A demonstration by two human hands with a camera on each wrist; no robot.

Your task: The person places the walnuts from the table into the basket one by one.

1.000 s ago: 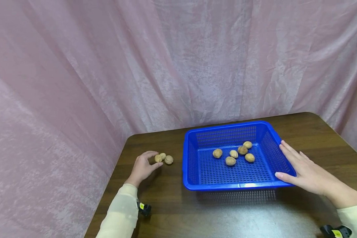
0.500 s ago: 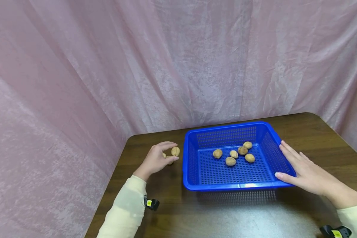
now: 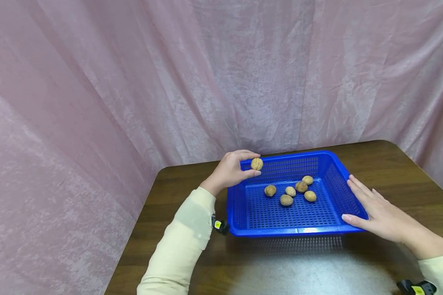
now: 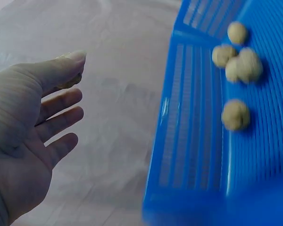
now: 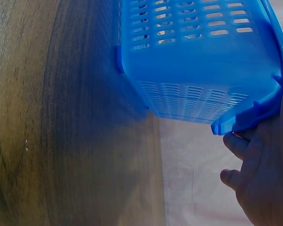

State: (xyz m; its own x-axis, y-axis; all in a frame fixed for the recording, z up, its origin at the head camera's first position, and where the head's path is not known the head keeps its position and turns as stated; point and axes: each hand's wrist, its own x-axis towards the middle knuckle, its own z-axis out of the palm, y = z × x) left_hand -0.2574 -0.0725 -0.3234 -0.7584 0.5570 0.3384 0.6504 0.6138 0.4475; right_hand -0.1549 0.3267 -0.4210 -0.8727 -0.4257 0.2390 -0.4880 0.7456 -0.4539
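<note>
My left hand (image 3: 229, 170) pinches a walnut (image 3: 257, 164) between thumb and fingertips, over the back left corner of a blue plastic basket (image 3: 280, 232). In the left wrist view the thumb covers most of that walnut (image 4: 71, 83), and the other fingers (image 4: 61, 123) stand apart from it. Several walnuts (image 3: 286, 200) lie on the basket's slotted floor. On the basket's right rim rests my right hand (image 3: 387, 217), its fingers straight along the edge and its thumb over the front corner. The right wrist view shows this hand (image 5: 269, 174) against the rim from below.
The basket stands on a dark wooden table (image 3: 192, 176), near its back edge. A pink curtain (image 3: 266, 78) hangs behind and to the left. My left forearm (image 3: 188, 237) covers the spot where loose walnuts lay on the table. Cameras sit on both wrists.
My left hand has lifted a walnut from the small group on the table and carried it right and up over the basket's left side. My right hand and the basket have stayed put.
</note>
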